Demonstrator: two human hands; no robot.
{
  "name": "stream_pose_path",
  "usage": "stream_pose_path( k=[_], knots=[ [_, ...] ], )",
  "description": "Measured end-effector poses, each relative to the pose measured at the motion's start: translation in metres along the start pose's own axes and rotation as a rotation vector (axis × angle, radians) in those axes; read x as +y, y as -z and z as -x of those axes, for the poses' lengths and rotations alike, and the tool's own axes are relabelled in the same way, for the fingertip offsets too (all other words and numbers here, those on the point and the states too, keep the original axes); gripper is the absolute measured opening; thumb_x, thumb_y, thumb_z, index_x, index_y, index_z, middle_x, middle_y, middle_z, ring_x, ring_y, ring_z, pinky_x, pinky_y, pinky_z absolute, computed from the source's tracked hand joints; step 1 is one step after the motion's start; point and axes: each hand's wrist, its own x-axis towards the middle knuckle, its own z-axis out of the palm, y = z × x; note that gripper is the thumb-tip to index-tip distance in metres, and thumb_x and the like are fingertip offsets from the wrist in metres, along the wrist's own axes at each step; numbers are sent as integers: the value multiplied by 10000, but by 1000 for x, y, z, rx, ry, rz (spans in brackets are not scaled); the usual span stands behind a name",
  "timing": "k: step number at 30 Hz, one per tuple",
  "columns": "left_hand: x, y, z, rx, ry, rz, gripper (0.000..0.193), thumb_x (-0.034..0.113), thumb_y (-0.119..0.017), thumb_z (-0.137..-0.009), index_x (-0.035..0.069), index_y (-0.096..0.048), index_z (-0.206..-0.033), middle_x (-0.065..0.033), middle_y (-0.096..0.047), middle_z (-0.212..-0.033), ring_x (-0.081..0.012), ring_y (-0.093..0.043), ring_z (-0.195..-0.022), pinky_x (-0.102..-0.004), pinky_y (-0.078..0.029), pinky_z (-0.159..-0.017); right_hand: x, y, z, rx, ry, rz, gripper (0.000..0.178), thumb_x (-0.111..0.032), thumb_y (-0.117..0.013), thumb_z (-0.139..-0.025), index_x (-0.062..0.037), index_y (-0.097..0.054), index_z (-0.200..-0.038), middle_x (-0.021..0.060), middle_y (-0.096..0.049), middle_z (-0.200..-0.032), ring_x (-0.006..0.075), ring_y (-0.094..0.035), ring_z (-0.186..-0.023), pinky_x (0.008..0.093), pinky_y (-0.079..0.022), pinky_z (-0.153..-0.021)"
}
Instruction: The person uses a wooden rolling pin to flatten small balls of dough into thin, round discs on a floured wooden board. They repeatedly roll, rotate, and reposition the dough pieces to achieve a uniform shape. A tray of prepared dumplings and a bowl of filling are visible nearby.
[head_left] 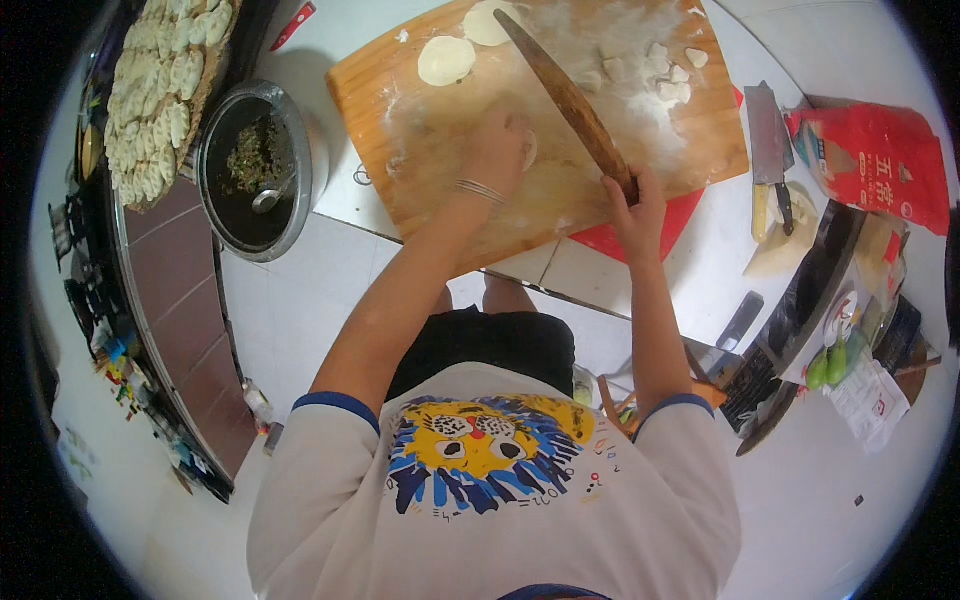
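Note:
My right hand [640,212] is closed around the lower end of a long tapered wooden rolling pin [565,95], which slants up and left across the floured wooden board [400,130]. Over the middle of that board is my left hand [497,150], its fingers blurred. The pale edge of a dough piece [531,150] shows beside it; whether the fingers grip it is unclear. Two flat round dough wrappers [446,61] lie at the board's far side. To the right of the pin are several small dough lumps [674,92] in loose flour.
Left of the board stands a metal bowl [290,232] of chopped green filling with a spoon [266,201]. A tray of dumplings [165,90] is beyond it. A cleaver [768,135], a black-handled knife [784,208] and a red bag [880,160] lie at right. A red knife [293,27] is far left.

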Motion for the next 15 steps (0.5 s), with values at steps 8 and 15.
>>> stream_pose_path(
  k=[8, 15],
  knots=[
    [36, 62, 20, -200, -40, 224, 136, 96, -672, -808, 19, -631, -911, -123, -617, -835, -274, -604, -752, -356, -501, -711, 16, 6, 26, 51, -98, -3, 270, -193, -732, -804, -39, -588, -972, 143, -577, -853, 321, -586, -760, 369, -473, -659],
    [7, 19, 81, -59, 505, 462, 255, 162, -602, -910, 2, -588, -1108, -155, -631, -1011, -242, -608, -898, -348, -483, -796, 18, 17, 18, -38, 31, 218, 345, -242, -751, -776, -61, -581, -1015, 124, -588, -887, 321, -604, -763, 374, -494, -638]
  ],
)
